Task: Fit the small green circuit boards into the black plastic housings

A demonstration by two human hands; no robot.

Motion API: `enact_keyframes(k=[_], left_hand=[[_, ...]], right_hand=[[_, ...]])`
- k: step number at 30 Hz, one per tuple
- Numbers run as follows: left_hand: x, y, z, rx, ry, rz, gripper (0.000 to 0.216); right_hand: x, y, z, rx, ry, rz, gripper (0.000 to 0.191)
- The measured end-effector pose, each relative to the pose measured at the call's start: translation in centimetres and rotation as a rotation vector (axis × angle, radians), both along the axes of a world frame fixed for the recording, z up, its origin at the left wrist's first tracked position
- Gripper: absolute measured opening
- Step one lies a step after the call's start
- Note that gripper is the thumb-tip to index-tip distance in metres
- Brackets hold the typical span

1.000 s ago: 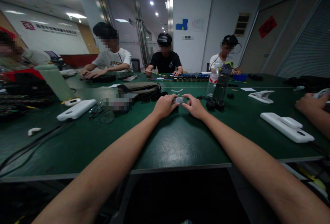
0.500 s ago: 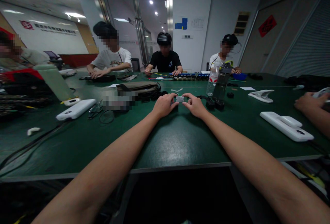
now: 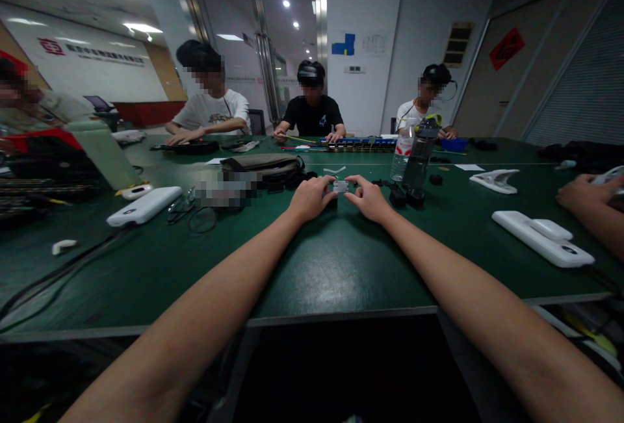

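Between my two hands is a small pale grey, flat piece, too small to name its kind. My left hand pinches its left end with thumb and fingertips. At the other end, my right hand grips it the same way. Both arms stretch forward over the green table, and the piece is held above its surface. A small dark object shows just under my left fingertips; what it is I cannot make out.
Beyond my right hand stand a clear water bottle and a dark bottle. A khaki bag lies past my left hand. White power banks with cables rest on both sides. Co-workers sit across the table; another person's hand is at right.
The grey piece has shifted or tilted very slightly between my fingertips. Both hands keep their place and their pinch.
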State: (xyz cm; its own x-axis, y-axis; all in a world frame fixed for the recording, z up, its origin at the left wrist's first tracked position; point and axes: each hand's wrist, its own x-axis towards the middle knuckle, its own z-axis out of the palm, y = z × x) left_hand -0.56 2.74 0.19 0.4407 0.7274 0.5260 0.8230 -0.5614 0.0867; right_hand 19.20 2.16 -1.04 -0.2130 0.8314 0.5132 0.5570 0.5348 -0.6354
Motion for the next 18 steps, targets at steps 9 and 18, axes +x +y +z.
enact_keyframes(k=[9,18], left_hand=[[0.03,0.00,0.02,-0.019,-0.009,-0.007,0.034],[0.16,-0.11,0.11,-0.018,-0.010,0.015,0.035]], right_hand=[[-0.15,-0.31,0.33,-0.021,-0.005,-0.017,0.036],[0.08,0.16,-0.07,-0.014,-0.036,-0.022,0.032]])
